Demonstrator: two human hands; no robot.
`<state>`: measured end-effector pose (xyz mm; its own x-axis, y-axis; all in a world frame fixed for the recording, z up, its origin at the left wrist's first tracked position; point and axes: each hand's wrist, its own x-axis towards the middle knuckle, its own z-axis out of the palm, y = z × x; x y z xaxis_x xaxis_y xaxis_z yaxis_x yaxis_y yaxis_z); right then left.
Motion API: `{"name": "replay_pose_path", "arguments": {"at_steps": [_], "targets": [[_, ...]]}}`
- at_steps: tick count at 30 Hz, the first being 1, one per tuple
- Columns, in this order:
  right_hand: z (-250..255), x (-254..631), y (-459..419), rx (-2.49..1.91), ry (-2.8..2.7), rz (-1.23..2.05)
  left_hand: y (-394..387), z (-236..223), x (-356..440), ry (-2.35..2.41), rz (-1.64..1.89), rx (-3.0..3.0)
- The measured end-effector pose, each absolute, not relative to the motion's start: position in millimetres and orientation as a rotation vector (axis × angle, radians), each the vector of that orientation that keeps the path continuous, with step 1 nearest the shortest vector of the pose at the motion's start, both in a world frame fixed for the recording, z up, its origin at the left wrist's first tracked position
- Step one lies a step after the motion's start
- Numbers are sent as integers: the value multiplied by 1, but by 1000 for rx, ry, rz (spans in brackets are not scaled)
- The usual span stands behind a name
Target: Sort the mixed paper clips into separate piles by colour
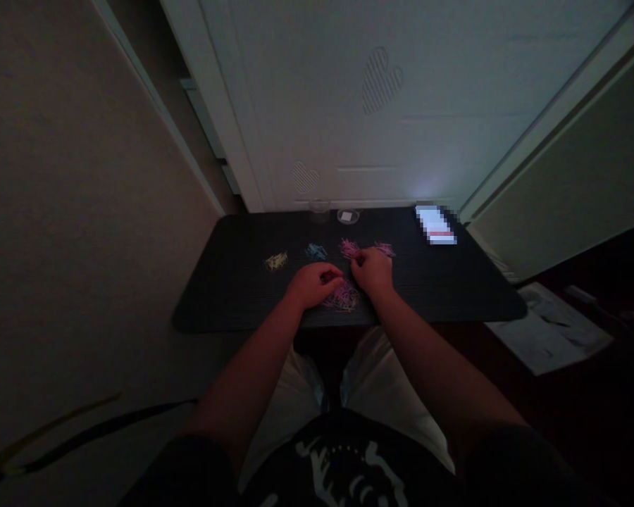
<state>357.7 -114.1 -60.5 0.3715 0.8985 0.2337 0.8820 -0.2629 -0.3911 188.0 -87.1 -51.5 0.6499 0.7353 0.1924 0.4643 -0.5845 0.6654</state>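
Here, mixed strands (344, 298) beside left grip (311, 284), pink strands (347, 247) just beyond right grip (375, 269), closure of both unclear.

V. dim, bright pixelated phone scrn (436, 225), dk corners

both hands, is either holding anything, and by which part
It cannot be told: the left hand is at the nearest pile, the right hand by the bright pink pile, but anything in either grip is too small and dim to see.

Piles (315, 251) lie on the table (232, 296), left of the phone (434, 225).
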Motion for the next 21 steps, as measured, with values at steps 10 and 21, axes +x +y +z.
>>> {"name": "replay_pose_path", "arguments": {"at_steps": [10,21], "targets": [[-66,357,-114,-2043,-1515,-42,-88,-50,188,933,617,2297],[-58,429,-136,-1960,-1129,-126,-87,-52,187,926,624,2294]]}}
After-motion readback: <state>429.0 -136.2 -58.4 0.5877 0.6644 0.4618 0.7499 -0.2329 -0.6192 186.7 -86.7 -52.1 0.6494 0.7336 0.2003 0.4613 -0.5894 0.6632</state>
